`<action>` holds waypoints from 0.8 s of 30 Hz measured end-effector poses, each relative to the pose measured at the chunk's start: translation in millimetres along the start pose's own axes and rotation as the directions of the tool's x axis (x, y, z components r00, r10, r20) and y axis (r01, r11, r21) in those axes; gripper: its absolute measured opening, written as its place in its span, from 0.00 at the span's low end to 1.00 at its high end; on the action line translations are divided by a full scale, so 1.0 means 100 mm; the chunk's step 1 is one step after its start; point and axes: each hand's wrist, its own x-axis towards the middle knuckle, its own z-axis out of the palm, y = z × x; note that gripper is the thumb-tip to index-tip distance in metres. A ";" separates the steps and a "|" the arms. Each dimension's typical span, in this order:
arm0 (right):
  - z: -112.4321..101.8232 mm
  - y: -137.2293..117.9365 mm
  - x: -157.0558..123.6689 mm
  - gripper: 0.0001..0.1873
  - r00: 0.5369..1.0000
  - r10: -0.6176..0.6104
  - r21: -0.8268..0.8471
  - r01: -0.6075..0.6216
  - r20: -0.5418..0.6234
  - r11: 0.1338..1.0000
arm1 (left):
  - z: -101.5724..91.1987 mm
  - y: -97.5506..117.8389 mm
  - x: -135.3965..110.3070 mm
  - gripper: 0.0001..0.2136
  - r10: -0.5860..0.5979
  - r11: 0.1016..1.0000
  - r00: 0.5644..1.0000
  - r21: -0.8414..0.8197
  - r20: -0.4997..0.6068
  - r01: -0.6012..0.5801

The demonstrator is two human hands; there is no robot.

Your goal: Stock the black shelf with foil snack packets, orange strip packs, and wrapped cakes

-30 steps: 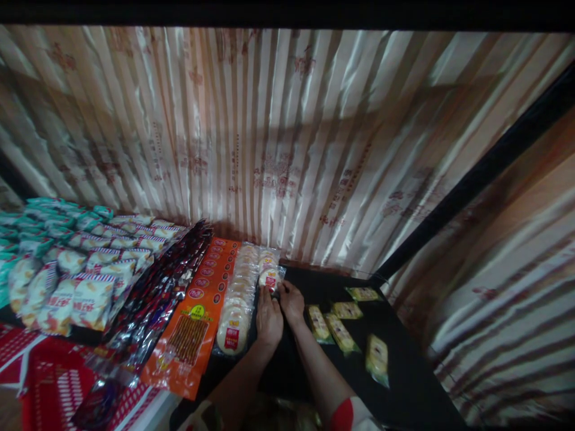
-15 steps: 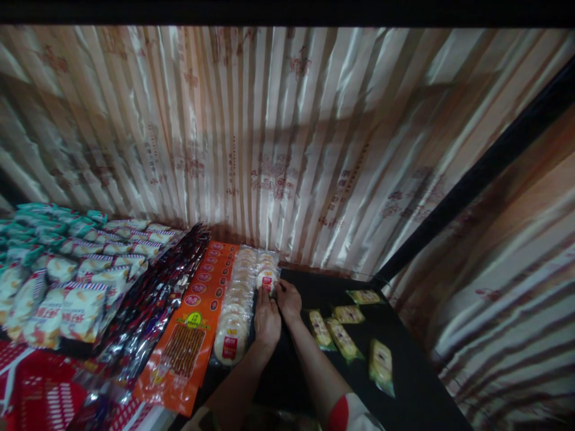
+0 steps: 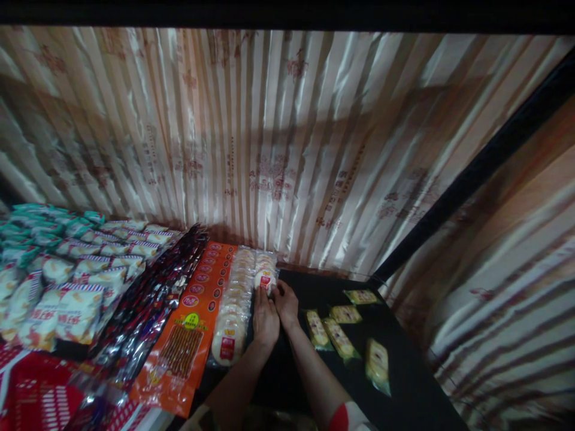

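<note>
A clear packet of round white crackers [image 3: 266, 269] with a red label lies near the back of the black table, its far end close to the curtain. My left hand [image 3: 266, 320] holds its near end, the fingers close together over it. At the packet's lower right edge, my right hand [image 3: 286, 304] has its fingers bent around the wrapper; the fingertips are partly hidden. Alongside on the left runs a longer row of packed round crackers [image 3: 233, 305], with a red label on the nearest one.
Orange stick-snack bags [image 3: 182, 341] overlap left of the crackers. Dark shiny packets [image 3: 148, 305] and white snack bags [image 3: 78, 311] lie farther left, with a red basket [image 3: 40, 389] in front. Several yellow-green packets [image 3: 339, 338] lie scattered right. A pleated curtain [image 3: 278, 149] hangs behind the black table [image 3: 404, 359].
The whole view has shifted slightly. Both hands stay at the near end of the cracker packet, with hardly any movement against it.
</note>
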 end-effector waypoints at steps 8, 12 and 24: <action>-0.09 0.05 -0.27 0.21 0.992 -0.037 0.110 0.050 -0.124 0.993 | -0.09 0.08 -0.20 0.22 0.042 0.999 0.999 0.016 -0.010 -0.042; -0.19 0.10 -0.49 0.19 0.991 -0.039 0.102 0.053 -0.130 0.993 | -0.15 0.11 -0.40 0.21 0.020 0.994 0.999 0.111 0.041 -0.025; -0.51 0.21 -1.29 0.16 0.987 -0.076 0.143 0.097 -0.143 0.985 | -0.40 0.13 -1.15 0.18 0.089 0.965 0.985 0.230 0.149 -0.122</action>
